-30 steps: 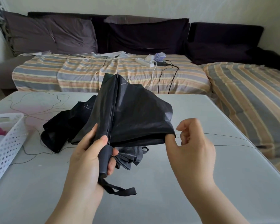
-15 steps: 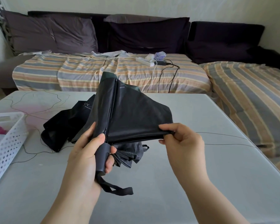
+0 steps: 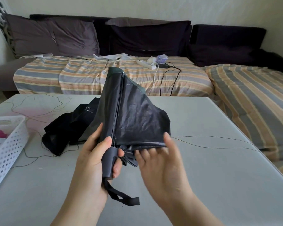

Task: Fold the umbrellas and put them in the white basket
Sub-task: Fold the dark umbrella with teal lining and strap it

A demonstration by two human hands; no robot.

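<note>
A collapsed black umbrella (image 3: 134, 115) stands upright over the table, its canopy loose and fanned to the right. My left hand (image 3: 95, 154) grips its dark handle (image 3: 110, 159), from which a black wrist strap (image 3: 121, 195) dangles. My right hand (image 3: 160, 162) is blurred, fingers spread, touching the canopy's lower edge from below. A second black umbrella (image 3: 69, 128), printed with "UV", lies crumpled on the table behind. The white perforated basket (image 3: 8, 149) sits at the left edge, with something pink inside.
The grey table (image 3: 203, 176) carries thin dark threads. Beyond it runs a sofa with a striped cover (image 3: 72, 75), dark cushions, and a white power strip (image 3: 146, 64) with cables. Another striped cushion (image 3: 260, 98) lies to the right.
My right hand has let go of the canopy's right corner and moved down and left under the fabric edge, fingers now spread. My left hand keeps its grip on the handle.
</note>
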